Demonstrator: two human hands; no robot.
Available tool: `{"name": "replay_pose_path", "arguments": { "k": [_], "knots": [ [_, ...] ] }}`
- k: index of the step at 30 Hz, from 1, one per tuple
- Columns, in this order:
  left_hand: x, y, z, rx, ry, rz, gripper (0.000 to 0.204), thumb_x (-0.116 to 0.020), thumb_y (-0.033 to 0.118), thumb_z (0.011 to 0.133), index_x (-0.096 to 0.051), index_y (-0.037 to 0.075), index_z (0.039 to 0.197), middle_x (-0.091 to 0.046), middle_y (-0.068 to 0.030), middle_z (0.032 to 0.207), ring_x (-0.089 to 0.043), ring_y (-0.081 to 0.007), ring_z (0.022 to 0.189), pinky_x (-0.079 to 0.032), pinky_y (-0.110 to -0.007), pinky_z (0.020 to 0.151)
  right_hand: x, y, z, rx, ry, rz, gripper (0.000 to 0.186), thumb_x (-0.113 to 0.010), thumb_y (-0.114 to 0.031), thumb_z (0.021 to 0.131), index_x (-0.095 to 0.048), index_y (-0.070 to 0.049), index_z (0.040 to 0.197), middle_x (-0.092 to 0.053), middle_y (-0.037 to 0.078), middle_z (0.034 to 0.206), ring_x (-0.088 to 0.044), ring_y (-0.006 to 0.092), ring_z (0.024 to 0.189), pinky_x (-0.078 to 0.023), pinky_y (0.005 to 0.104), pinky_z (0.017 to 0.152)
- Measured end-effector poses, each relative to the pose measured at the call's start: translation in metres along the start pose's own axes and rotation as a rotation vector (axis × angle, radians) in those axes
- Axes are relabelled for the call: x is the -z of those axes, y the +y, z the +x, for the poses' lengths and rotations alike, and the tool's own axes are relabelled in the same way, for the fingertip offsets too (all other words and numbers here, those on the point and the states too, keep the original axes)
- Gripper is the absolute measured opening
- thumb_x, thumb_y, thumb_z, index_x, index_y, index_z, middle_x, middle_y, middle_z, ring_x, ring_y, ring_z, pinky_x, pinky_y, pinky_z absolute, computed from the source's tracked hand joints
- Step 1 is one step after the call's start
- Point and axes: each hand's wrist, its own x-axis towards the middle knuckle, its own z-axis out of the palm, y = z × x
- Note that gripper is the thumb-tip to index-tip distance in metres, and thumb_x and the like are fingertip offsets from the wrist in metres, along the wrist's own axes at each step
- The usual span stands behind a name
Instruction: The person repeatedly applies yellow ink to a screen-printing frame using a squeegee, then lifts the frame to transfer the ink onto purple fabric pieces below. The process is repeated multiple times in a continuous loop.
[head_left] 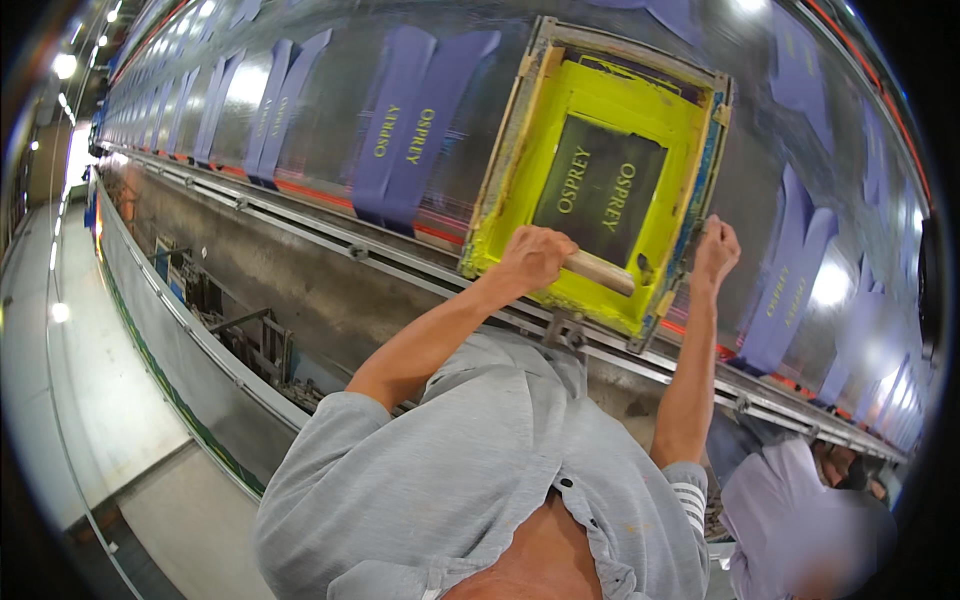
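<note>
A screen printing frame (487, 190) lies on the long dark table in front of me, its mesh coated with bright yellow-green ink around a dark rectangular window (600, 188) with lettering. My left hand (538, 257) is closed around one end of a squeegee (602, 272) with a wooden handle, low inside the frame. The squeegee's blade is hidden from here. At the frame's right outer edge, my right hand (715, 250) is closed with curled fingers against the rim.
Purple-blue fabric pieces (395, 135) with yellow-green print lie in rows along the table, others (790, 270) to the right. A metal rail (300, 218) edges the table's near side. Another person (790, 515) is at the lower right. A walkway (110, 350) runs at left.
</note>
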Motion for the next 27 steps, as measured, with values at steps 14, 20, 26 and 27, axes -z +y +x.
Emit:
{"name": "replay_pose_path", "arguments": {
  "k": [14, 20, 26, 27],
  "knots": [
    [-0.109, 0.080, 0.050, 0.082, 0.024, 0.259, 0.037, -0.060, -0.003, 0.073, -0.076, 0.011, 0.104, -0.075, -0.0119, 0.101, -0.071, -0.0346, 0.091, -0.056, -0.042, 0.079, 0.006, 0.140, 0.061, 0.006, -0.074, 0.364, 0.026, -0.065, -0.021, 0.092, -0.069, 0.005, 0.090, -0.063, 0.009, 0.068, -0.056, 0.0138, 0.064, -0.046, 0.0346, 0.063],
    [-0.118, 0.069, 0.038, 0.059, -0.024, 0.224, 0.038, -0.060, -0.004, 0.072, -0.076, 0.010, 0.103, -0.074, -0.0146, 0.097, -0.070, -0.0363, 0.090, -0.055, -0.043, 0.078, 0.007, 0.159, 0.079, 0.023, -0.017, 0.212, 0.028, -0.060, -0.025, 0.093, -0.072, 0.001, 0.093, -0.071, 0.020, 0.081, -0.068, 0.0375, 0.074, -0.052, 0.0448, 0.071],
    [-0.122, 0.039, 0.039, -0.080, 0.070, 0.265, 0.037, -0.064, -0.005, 0.069, -0.074, 0.005, 0.104, -0.074, -0.0131, 0.106, -0.071, -0.0340, 0.093, -0.055, -0.042, 0.081, -0.019, 0.141, 0.085, -0.003, -0.051, 0.048, 0.027, -0.057, -0.025, 0.094, -0.074, -0.004, 0.097, -0.072, 0.019, 0.091, -0.068, 0.0384, 0.084, -0.053, 0.0480, 0.077],
    [-0.118, 0.032, 0.050, -0.081, 0.075, 0.278, 0.037, -0.064, -0.004, 0.070, -0.074, 0.006, 0.104, -0.074, -0.0133, 0.107, -0.071, -0.0341, 0.093, -0.055, -0.042, 0.081, -0.023, 0.137, 0.084, -0.005, -0.073, 0.024, 0.027, -0.057, -0.025, 0.095, -0.074, -0.005, 0.098, -0.072, 0.019, 0.094, -0.068, 0.0374, 0.088, -0.053, 0.0481, 0.079]
  ]
}}
